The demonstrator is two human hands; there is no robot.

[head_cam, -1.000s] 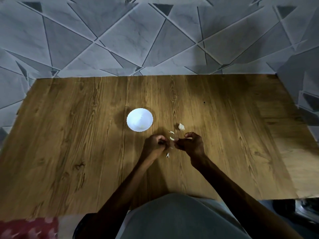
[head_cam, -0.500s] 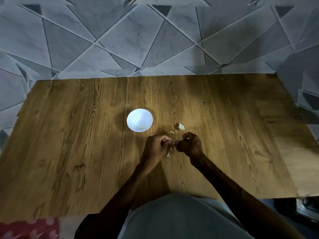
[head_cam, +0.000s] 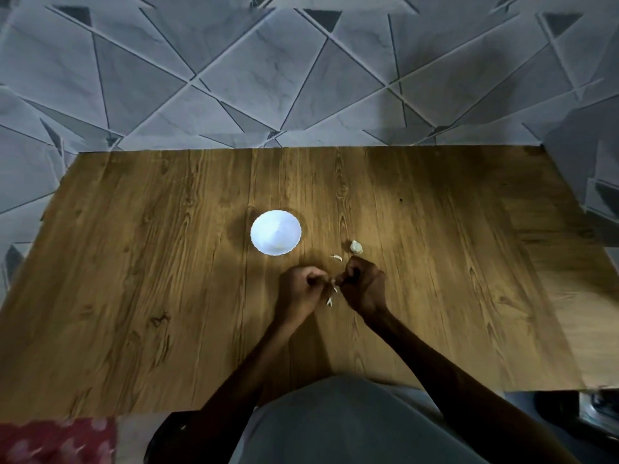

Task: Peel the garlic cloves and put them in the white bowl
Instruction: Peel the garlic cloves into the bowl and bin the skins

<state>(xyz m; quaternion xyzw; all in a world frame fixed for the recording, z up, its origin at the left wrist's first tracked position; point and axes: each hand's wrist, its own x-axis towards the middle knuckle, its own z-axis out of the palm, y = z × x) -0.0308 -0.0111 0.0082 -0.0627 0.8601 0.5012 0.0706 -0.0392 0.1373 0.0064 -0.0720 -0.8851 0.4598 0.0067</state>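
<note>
A small white bowl (head_cam: 276,236) stands on the wooden table (head_cam: 167,296), left of and beyond my hands. My left hand (head_cam: 301,291) and my right hand (head_cam: 363,284) meet just in front of it, fingers curled, pinching a small garlic clove (head_cam: 333,281) between their fingertips; the clove is mostly hidden. An unpeeled garlic clove (head_cam: 356,246) lies on the table just beyond my right hand. Thin white scraps of peel (head_cam: 337,257) lie near the hands, and another peel scrap (head_cam: 329,301) sits below them.
The table's far edge meets a grey floor of triangular tiles (head_cam: 301,78). A red patterned cloth (head_cam: 57,440) shows at the lower left, and my grey-clad lap (head_cam: 351,426) fills the bottom centre. A dark object (head_cam: 599,410) sits at the lower right.
My hands have drawn closer together around the clove, and my right fingers have curled in tighter. The bowl and the loose clove have not moved.
</note>
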